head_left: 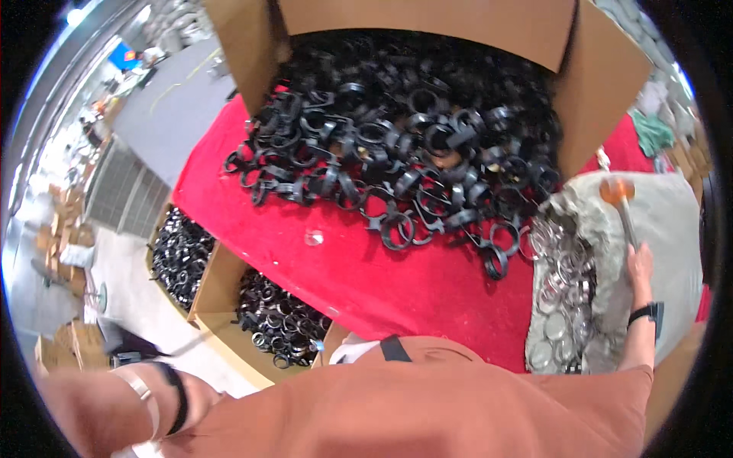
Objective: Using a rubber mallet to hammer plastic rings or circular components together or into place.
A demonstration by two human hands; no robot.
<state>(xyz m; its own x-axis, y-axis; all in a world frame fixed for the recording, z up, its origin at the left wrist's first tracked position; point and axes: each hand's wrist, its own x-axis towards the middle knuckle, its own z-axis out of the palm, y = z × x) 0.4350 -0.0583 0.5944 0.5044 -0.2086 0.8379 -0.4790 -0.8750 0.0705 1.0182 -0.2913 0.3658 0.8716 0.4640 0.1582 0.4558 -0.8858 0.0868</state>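
My right hand, at the far right, is closed round the thin handle of a mallet with an orange head. The mallet lies over a pale grey sack, its head pointing away from me. Left of that hand, the sack's open side shows clear rings and round discs. At the lower left rim, my left arm is blurred, with a black band and a white band round it; its fingers cannot be made out. Many black ring-shaped plastic parts lie heaped before me.
The heap spills from a large cardboard box onto a red cloth-covered table. Below its left edge stand cardboard boxes holding more black rings. A grey slatted panel and stacked cartons are farther left. Green cloth lies at the back right.
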